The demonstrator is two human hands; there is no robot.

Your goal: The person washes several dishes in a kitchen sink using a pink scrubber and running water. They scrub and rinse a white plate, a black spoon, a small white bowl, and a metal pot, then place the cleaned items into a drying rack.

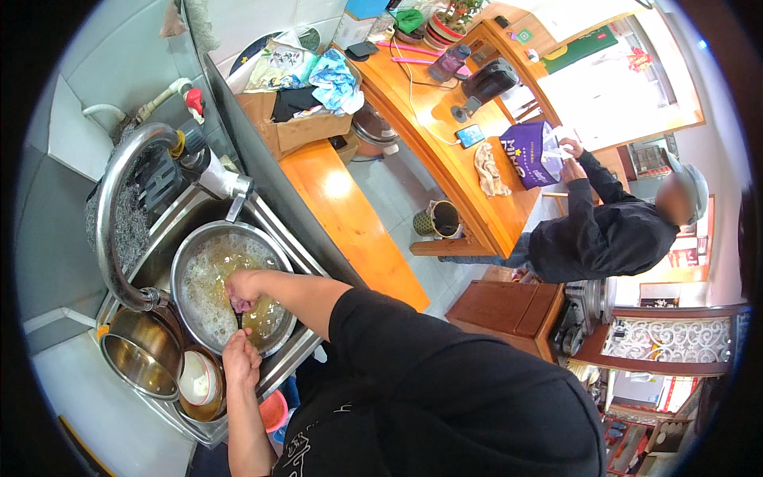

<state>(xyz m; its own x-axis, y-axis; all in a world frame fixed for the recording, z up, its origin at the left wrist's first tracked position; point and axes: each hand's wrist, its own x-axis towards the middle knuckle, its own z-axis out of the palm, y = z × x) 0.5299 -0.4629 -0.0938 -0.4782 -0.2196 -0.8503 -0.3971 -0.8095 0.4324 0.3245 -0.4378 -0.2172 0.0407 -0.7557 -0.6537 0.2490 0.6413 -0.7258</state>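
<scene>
A large round metal basin (205, 331) of cloudy, foamy water stands in the steel sink (310, 271). Over the water, my right hand (241, 289) grips a small pink-purple item, perhaps a cloth, around a thin dark object (239, 320). The near end of that object meets the fingertips of my left hand (241, 356), which is closed at the basin's rim. What the dark object is cannot be told. A curved metal faucet (110, 208) arches beside the basin. Metal bowls (140, 364) and a white bowl (197, 378) lie in the sink to the left.
An orange wooden bench (351, 220) runs beyond the sink's right side. Past it, a person in dark clothes (602, 238) handles a purple bag (527, 155) at a wooden table (441, 179). A cardboard box (310, 131) with bags stands at the bench's far end.
</scene>
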